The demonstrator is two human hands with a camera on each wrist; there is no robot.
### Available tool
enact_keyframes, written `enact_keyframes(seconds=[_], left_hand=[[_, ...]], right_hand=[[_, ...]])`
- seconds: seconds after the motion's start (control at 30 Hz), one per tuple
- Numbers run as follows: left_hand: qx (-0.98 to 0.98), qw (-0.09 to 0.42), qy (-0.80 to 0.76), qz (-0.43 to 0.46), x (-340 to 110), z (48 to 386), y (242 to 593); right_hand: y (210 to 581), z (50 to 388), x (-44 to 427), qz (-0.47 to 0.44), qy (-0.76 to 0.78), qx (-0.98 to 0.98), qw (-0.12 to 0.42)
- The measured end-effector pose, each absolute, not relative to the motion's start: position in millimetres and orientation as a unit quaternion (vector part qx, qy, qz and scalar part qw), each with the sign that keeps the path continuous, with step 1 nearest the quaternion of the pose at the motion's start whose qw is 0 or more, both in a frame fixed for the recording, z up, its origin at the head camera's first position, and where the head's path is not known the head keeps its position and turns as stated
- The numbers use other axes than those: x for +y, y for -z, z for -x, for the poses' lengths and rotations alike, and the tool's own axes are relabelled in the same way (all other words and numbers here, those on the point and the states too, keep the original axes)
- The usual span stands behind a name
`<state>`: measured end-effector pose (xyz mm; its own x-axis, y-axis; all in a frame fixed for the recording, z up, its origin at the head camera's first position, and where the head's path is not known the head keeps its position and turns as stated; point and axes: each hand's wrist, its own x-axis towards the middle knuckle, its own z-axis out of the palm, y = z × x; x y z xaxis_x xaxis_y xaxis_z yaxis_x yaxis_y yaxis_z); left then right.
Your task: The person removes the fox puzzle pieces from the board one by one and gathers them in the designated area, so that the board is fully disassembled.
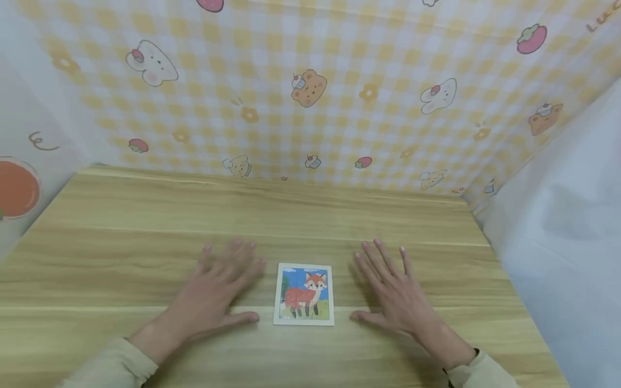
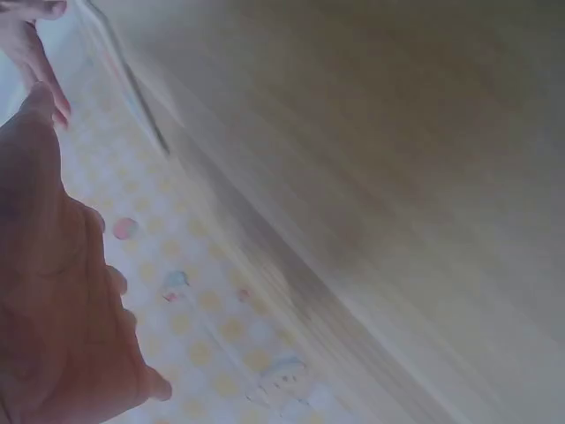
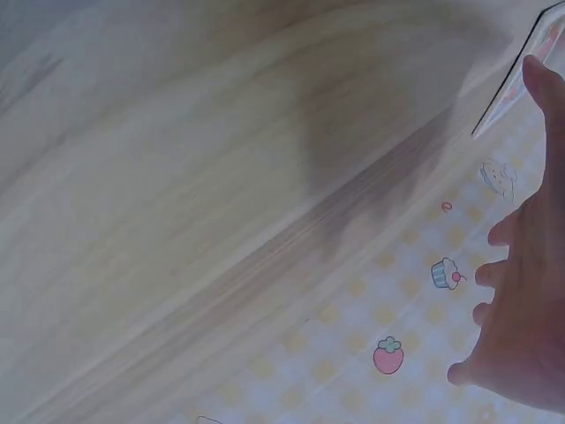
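Note:
A square picture puzzle of a fox in a white frame [image 1: 304,294] lies flat on the wooden table, its picture filled with fitted pieces. To its left, my left hand [image 1: 213,296] is palm down with fingers spread, holding nothing. On the other side my right hand [image 1: 398,296] is likewise spread and empty, its thumb pointing at the frame without touching it. The left wrist view shows the left hand [image 2: 66,274] beside the frame's thin edge [image 2: 128,79]. In the right wrist view, the right hand [image 3: 530,265] is near a corner of the frame [image 3: 503,97].
The wooden table [image 1: 242,210] reaches back to a yellow checked cloth [image 1: 271,124] with cartoon prints. White cloth [image 1: 567,205] hangs at the right side, and a pale sheet with an orange fruit print [image 1: 16,188] stands at the left.

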<state>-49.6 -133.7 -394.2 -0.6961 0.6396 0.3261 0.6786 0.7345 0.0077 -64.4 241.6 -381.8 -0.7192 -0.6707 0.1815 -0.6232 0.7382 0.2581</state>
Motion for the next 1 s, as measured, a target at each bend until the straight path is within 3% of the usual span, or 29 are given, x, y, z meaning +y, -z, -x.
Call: enact_keyframes(seconds=[0.13, 0.27, 0.37, 0.6, 0.87, 1.0], left_hand=[[-0.917, 0.108, 0.075, 0.378, -117.4, 37.3, 389.3], [-0.916, 0.031, 0.069, 0.393, -97.5, 25.0, 387.3], [-0.914, 0.007, 0.049, 0.402, -83.8, 21.2, 388.1], [-0.897, 0.070, 0.002, 0.437, -63.9, 18.8, 390.8], [-0.889, 0.093, 0.018, 0.449, -59.3, 19.1, 386.8], [-0.887, 0.092, 0.023, 0.451, -58.5, 19.6, 387.7]], right_hand=[[380.4, 63.0, 234.4, -0.334, 0.037, -0.937, 0.098], [378.3, 60.7, 221.7, -0.295, -0.077, -0.952, 0.031], [376.9, 59.5, 209.5, -0.269, -0.166, -0.949, -0.017], [378.0, 58.0, 184.7, -0.246, -0.282, -0.925, -0.072], [381.0, 66.8, 160.2, -0.272, -0.300, -0.914, -0.009], [381.9, 74.9, 147.9, -0.284, -0.314, -0.906, -0.009]])
